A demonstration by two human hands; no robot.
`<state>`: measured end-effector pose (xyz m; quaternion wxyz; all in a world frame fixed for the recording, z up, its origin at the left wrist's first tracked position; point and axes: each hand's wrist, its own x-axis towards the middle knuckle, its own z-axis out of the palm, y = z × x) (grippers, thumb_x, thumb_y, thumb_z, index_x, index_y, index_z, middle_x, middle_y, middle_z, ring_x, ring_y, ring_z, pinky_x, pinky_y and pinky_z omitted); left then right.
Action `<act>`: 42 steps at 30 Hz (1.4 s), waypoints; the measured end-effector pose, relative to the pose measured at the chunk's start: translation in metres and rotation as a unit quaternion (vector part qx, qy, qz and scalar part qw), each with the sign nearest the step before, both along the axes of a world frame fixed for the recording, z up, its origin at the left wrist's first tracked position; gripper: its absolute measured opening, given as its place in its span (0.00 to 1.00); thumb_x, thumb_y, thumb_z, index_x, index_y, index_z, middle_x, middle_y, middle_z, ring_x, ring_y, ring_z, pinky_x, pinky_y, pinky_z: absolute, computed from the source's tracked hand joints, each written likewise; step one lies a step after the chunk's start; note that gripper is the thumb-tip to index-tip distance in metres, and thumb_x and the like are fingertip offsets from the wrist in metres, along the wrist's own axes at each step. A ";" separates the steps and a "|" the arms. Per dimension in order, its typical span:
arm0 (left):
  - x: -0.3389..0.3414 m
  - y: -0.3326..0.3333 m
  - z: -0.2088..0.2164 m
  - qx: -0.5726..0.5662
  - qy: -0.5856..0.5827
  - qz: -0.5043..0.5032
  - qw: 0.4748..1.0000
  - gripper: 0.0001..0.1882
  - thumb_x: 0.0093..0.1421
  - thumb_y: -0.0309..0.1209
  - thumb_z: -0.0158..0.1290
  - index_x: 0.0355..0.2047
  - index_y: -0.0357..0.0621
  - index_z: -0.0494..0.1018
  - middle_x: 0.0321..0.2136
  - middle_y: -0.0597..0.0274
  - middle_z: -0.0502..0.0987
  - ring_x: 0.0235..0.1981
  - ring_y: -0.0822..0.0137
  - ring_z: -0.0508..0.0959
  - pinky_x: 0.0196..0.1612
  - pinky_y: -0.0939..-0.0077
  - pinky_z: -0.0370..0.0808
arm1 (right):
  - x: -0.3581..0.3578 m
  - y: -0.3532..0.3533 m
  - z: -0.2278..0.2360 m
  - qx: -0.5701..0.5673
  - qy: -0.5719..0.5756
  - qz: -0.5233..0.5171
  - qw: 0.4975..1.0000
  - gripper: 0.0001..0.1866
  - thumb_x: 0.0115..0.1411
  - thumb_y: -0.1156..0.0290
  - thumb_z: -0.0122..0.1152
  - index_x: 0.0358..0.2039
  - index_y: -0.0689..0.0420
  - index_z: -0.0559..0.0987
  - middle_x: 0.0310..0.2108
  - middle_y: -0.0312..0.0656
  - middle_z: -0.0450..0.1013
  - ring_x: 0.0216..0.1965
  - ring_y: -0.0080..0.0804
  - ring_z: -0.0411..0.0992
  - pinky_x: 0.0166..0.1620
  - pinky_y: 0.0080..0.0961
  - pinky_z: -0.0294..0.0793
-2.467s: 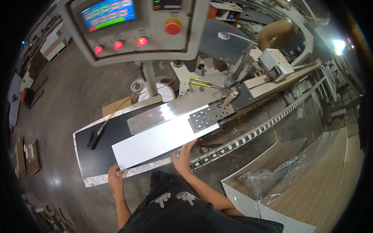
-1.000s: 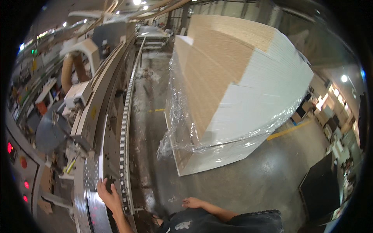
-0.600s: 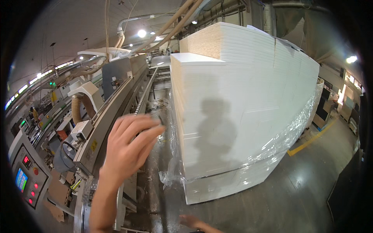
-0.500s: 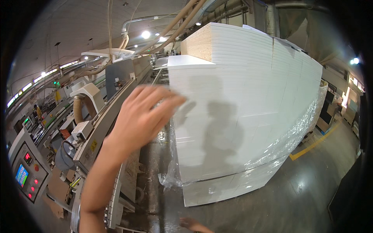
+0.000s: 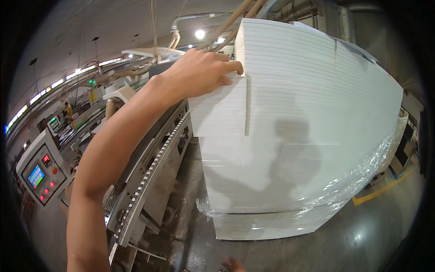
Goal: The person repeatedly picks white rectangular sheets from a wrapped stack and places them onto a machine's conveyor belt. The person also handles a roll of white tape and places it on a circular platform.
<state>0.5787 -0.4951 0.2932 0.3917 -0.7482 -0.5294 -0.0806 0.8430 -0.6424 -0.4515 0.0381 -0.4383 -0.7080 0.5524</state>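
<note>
Reaching up from the lower left of the frame, left hand (image 5: pixel 199 72) sits at upper centre, fingers curled over the top edge of the shorter front tier of the stack of white panels (image 5: pixel 299 136), thumb out of sight; the grip looks closed on the uppermost panel of that tier, though a firm pinch cannot be confirmed.

Right hand: only fingertips show at the bottom edge, centre; open or closed cannot be told.

Stack of white panels: fills centre and right, many thin sheets, plastic wrap (image 5: pixel 362 181) crumpled around its lower part.

Roller conveyor (image 5: pixel 149 172): runs along the left, just beside the stack.

Control panel (image 5: pixel 43 174): far left, lit screen, red buttons.

Risk, as judged: a one-handed pull at a corner may let the panel tip or slide off, striking the conveyor edge or pinching fingers.
</note>
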 end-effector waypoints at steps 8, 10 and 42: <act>-0.052 -0.062 -0.008 0.027 0.076 0.067 0.995 0.16 0.68 0.28 0.54 0.56 0.47 0.77 0.42 0.56 0.85 0.40 0.55 0.86 0.42 0.58 0.83 | -0.083 0.033 0.111 0.055 0.165 0.177 0.969 0.36 0.71 0.46 0.59 0.69 0.59 0.70 0.64 0.56 0.73 0.65 0.48 0.72 0.66 0.39 0.69; -0.049 -0.089 -0.004 0.058 0.064 0.077 0.993 0.17 0.68 0.25 0.50 0.55 0.46 0.78 0.42 0.55 0.85 0.41 0.55 0.86 0.43 0.59 0.84 | -0.116 0.066 0.173 0.033 0.186 0.187 0.964 0.35 0.70 0.50 0.62 0.69 0.59 0.70 0.64 0.53 0.73 0.66 0.42 0.71 0.68 0.38 0.68; -0.004 -0.819 -0.462 0.453 -0.759 0.310 0.350 0.37 0.55 0.14 0.59 0.66 0.38 0.66 0.48 0.55 0.80 0.50 0.64 0.81 0.53 0.71 0.77 | -0.423 -0.291 0.201 -0.577 0.211 0.335 0.714 0.28 0.64 0.76 0.66 0.63 0.61 0.71 0.56 0.46 0.76 0.57 0.44 0.76 0.60 0.48 0.78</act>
